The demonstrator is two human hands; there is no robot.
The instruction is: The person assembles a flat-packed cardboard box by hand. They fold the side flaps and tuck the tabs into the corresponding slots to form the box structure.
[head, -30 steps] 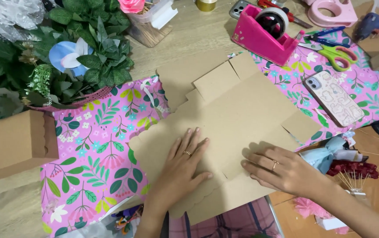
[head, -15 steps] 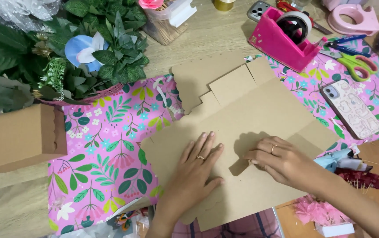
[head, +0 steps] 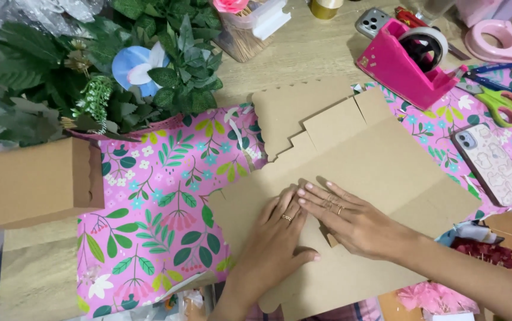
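— Hands, position?

— Both mine, palms down on the flat brown cardboard box blank. Left hand comes up from the bottom edge, fingers together and pointing away from me, thumb splayed out to the right. Right hand enters from the lower right, forearm slanting across the blank, fingers stretched toward the left so the tips lie just over the left hand's fingertips.

— Grip?

— None. Both hands spread flat, pressing, nothing clasped. Rings on both.

— Where does the blank lie?

— Unfolded across the pink floral wrapping paper, flaps pointing up toward the pink tape dispenser. One scalloped flap reaches the bare wooden table.

— Surroundings?

— A folded-up brown box stands at the left, well apart from my hands. Green artificial foliage with a blue flower behind it. A phone in a patterned case lies right of the blank; green-handled scissors above the phone.
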